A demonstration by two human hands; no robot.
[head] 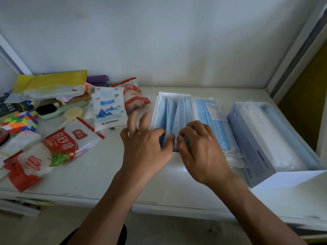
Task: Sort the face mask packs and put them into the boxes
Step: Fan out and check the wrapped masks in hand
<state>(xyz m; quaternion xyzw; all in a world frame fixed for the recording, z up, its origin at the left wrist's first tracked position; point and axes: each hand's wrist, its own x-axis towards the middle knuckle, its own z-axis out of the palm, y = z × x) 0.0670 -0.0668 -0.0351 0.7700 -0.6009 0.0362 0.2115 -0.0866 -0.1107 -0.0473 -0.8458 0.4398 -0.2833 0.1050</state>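
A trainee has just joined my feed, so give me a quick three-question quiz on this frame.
1. True or false: the pack lies inside the right box.
2. The left hand and right hand both touch masks in: A. the left box; B. the right box; C. the pack.
3. Fill in: the cube sits towards the shelf's ____ end.

Key: 1 false, it lies between the boxes; 2 A; 3 left.
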